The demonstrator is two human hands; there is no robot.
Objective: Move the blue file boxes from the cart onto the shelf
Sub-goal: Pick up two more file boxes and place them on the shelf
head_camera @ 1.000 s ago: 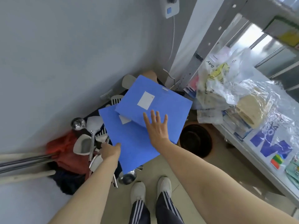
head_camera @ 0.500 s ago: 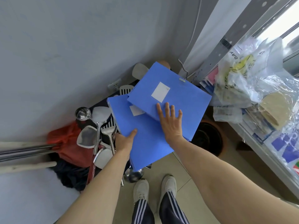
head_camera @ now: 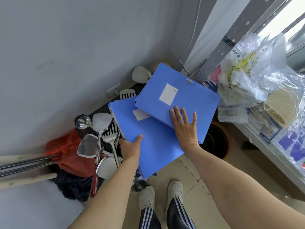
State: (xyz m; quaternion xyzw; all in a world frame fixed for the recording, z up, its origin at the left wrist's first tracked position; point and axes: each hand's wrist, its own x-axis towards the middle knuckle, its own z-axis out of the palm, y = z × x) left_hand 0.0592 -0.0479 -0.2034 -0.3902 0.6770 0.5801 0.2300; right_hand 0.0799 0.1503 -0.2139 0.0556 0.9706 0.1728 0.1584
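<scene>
Two blue file boxes with white labels are stacked askew in front of me. The lower box [head_camera: 153, 146] is gripped at its left edge by my left hand [head_camera: 130, 148], thumb on top. The upper box [head_camera: 189, 98] lies across it, turned to the right. My right hand [head_camera: 185, 129] lies flat with spread fingers on the upper box's near edge. The metal shelf [head_camera: 267, 151] runs along the right side. The cart below the boxes is mostly hidden.
Steel ladles and spatulas [head_camera: 102, 134] lie in a pile left of the boxes, beside a red bag [head_camera: 66, 151]. A dark round pot [head_camera: 217, 141] stands on the floor by the shelf. Plastic bags [head_camera: 257, 75] and papers crowd the shelf. My shoes [head_camera: 161, 194] are below.
My left hand has moved from the lower box's near corner to grip its left edge with the thumb on top. Both boxes sit higher and nearer; the right hand stays flat on the upper one.
</scene>
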